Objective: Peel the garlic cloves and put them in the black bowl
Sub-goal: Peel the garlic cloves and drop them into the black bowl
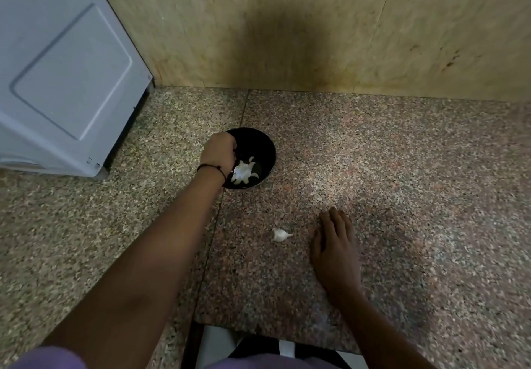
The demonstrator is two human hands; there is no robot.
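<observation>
garlic clove (281,235) near the right hand (334,245)

I see the widest open stretch of table (402,167) to the right of the black bowl (265,150) and behind the right hand (334,242), running back to the wall (287,38). At the left rear a white appliance (66,75) blocks that side, leaving only a narrow strip between it and the bowl. The left hand (219,153) and its forearm cover the bowl's left rim, so the mouth is open only from the right. A garlic clove (280,235) lies between the bowl and the right hand, near its fingers.
</observation>
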